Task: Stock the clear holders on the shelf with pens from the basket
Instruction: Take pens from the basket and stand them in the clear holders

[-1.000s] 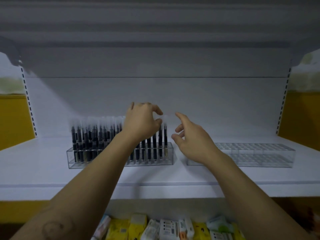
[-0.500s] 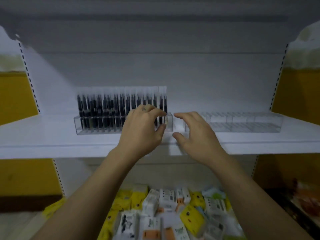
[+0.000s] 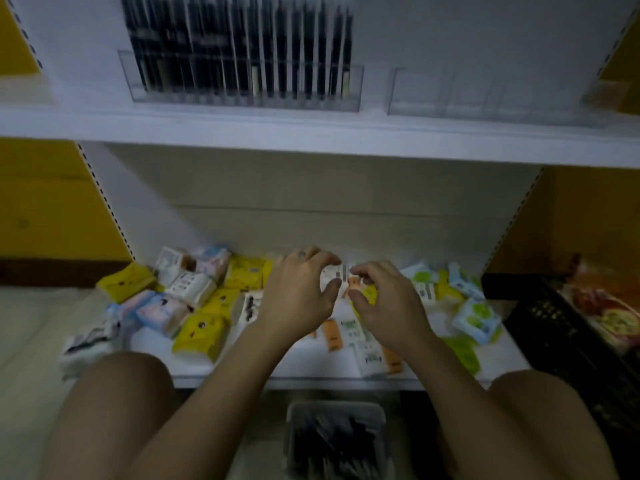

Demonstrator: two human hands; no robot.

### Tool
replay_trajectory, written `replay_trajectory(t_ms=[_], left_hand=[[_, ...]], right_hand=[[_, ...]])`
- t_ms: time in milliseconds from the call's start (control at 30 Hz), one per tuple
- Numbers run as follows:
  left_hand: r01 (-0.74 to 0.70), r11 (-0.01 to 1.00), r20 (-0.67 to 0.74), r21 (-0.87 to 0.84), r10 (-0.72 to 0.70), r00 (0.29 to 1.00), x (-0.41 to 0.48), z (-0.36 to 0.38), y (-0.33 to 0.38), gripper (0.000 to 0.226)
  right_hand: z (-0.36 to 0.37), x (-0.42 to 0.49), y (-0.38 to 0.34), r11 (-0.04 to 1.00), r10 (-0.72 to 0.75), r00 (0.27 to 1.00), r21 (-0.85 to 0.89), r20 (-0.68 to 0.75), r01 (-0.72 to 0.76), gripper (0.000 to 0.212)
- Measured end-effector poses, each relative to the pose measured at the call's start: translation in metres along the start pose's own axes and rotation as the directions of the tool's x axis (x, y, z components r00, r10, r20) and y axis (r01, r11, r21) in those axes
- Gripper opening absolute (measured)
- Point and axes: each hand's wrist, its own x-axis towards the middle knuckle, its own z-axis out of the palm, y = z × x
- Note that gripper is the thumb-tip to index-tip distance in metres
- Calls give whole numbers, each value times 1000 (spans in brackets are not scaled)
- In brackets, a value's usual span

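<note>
Both hands hang with fingers loosely curled and thumbs apart, gripping nothing: the left hand [image 3: 298,296] and right hand [image 3: 385,304] nearly meet above soft, glossy packets [image 3: 199,332] in yellow, white and pale blue. Below the wrists, between the bare knees, sits a pale, boxy plastic basket [image 3: 335,407] of dark pens [image 3: 332,446], blurred and cut off at the bottom. Above the hands, on the smooth white shelf [image 3: 311,135], a clear acrylic holder [image 3: 138,86] carries upright black pens [image 3: 239,46], tops cropped. An empty clear holder [image 3: 485,97] stands above the right hand, its dividers too blurred to discern.
</note>
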Motion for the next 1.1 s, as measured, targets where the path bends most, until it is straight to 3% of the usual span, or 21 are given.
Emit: replay_trajectory(t_ms=[133,367,433,500,567,633,700,833,900,933,1100], left_hand=[[122,990,210,63,-133,969,-27,55,-20,34],[310,950,455,32,-290,842,-90,127,-56,37],[378,926,522,19,-332,786,-106,141,-63,33],[441,897,601,28,-368,710,-121,154,-71,26],[516,855,673,44,-407,617,-135,166,-80,22],[592,804,716,60,-448,536,-147,178,-91,21],[640,764,735,78,-478,481,-154,190,-99,24],[625,768,790,139,-467,398,-166,212,-113,29],[601,776,816,192,-466,341,-170,224,-120,30],[593,776,821,216,-473,319,-171,230,-124,30],[561,792,824,243,-473,311,-186,260,-126,22]], right_hand=[[41,-31,33,986,168,958,-51,232,-160,36],[97,-67,68,934,352,821,-116,449,-337,40],[110,-81,78,913,394,753,-130,527,-387,34],[122,-99,89,890,430,675,-153,600,-430,6],[134,-118,103,874,450,605,-187,656,-447,24],[141,-130,117,842,490,508,-235,708,-485,16],[146,-135,129,814,521,426,-280,740,-509,34],[152,-142,147,791,527,365,-286,767,-541,36],[154,-149,155,775,538,341,-293,771,-560,23],[156,-153,159,757,550,314,-304,774,-578,13],[158,-167,188,656,623,104,-445,776,-609,19]])
